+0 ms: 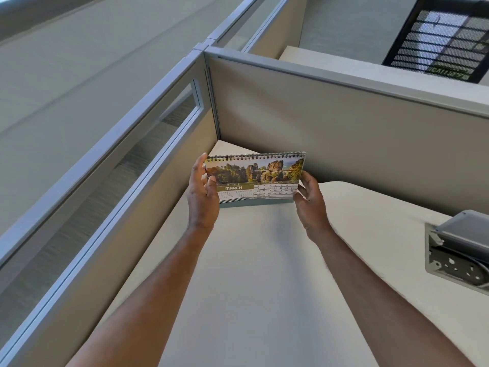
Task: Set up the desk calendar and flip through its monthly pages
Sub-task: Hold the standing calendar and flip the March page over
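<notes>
A spiral-bound desk calendar [255, 178] stands upright on the cream desk [254, 274], near the corner of the cubicle. Its front page shows a rocky landscape photo above the word MARCH and a date grid. My left hand [202, 193] grips the calendar's left edge, thumb on the front of the page. My right hand [311, 201] holds the lower right corner with its fingertips. The back of the calendar and its stand are hidden.
Grey cubicle panels [344, 123] close the desk at the back and on the left, the left one with a glass strip [148, 144]. An open metal cable box [457, 250] is set into the desk at the right edge.
</notes>
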Demonstrator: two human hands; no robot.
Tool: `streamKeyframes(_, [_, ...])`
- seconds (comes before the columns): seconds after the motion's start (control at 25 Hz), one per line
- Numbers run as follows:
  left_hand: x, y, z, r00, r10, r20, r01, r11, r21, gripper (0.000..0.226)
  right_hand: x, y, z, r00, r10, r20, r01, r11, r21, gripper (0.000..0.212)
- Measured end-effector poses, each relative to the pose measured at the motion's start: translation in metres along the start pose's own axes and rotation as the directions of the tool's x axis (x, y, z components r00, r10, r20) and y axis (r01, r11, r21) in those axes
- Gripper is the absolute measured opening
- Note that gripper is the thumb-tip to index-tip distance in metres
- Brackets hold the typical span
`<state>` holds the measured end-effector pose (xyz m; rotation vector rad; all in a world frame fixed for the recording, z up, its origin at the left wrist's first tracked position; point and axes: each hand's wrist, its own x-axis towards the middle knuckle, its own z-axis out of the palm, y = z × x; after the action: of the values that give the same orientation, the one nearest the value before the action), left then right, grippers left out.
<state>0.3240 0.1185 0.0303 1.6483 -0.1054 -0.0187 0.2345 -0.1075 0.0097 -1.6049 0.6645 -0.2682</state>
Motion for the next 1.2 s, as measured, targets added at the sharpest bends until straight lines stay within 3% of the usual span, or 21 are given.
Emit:
streamKeyframes(0.2, [-0.002, 0.000, -0.001, 1.000, -0.010, 0.002, 0.010, 1.000, -0.026, 0.052, -0.019, 0.006, 0.005, 0.986, 0.078, -0.148, -0.081, 0.997, -0.014, 0.050])
streamKeyframes(0.72, [-0.006, 0.005, -0.002, 1.000, -0.009, 0.002, 0.009, 0.999, -0.041, 0.050, -0.020, 0.009, 0.008, 0.988, 0.086, -0.128, -0.089, 0.996, -0.018, 0.033])
streamKeyframes(1.0, [-0.011, 0.009, -0.001, 1.000, -0.001, -0.025, 0.001, 1.000, -0.003, 0.049, -0.025, 0.007, 0.003, 0.975, 0.049, -0.217, -0.067, 0.995, -0.075, 0.019])
streamKeyframes(1.2, [-0.012, 0.015, -0.006, 0.998, 0.028, -0.050, -0.028, 1.000, -0.009, 0.036, -0.031, 0.001, -0.004, 0.973, 0.023, -0.231, -0.056, 0.989, -0.136, 0.018])
